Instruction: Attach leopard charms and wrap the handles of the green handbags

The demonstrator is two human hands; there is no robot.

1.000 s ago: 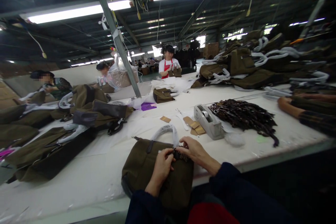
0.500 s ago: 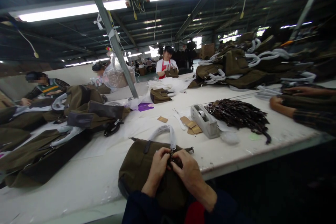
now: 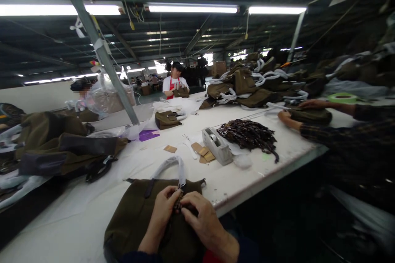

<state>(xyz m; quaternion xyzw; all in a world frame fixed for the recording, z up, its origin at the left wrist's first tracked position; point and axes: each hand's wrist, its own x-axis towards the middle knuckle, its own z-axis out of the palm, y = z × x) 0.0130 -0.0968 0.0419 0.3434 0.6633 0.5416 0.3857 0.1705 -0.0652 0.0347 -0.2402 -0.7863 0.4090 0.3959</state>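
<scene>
An olive-green handbag (image 3: 129, 209) with dark trim lies on the white table in front of me. Its handle (image 3: 168, 164), wrapped in white film, stands up in an arch. At the handle's right base, both hands pinch a small dark brown patterned strap (image 3: 178, 205). My left hand (image 3: 163, 205) grips it from the left, thumb and fingers together. My right hand (image 3: 202, 215) has its thumb and forefinger closed on the same piece from the right. Fingers cover most of the strap, so its full shape is hidden.
Beyond the bag are a grey tape dispenser (image 3: 217, 148), brown cards (image 3: 203, 153) and a heap of dark brown straps (image 3: 248, 135). Olive bags pile up left (image 3: 70, 148) and back right (image 3: 243, 82). A co-worker's hands (image 3: 290, 119) rest on a bag at right. A slanted post (image 3: 105, 57) rises behind.
The view has turned right, so the table's things sit further left. Both hands stay at the handle's base, still pinching the dark strap. The co-worker at right shows more fully.
</scene>
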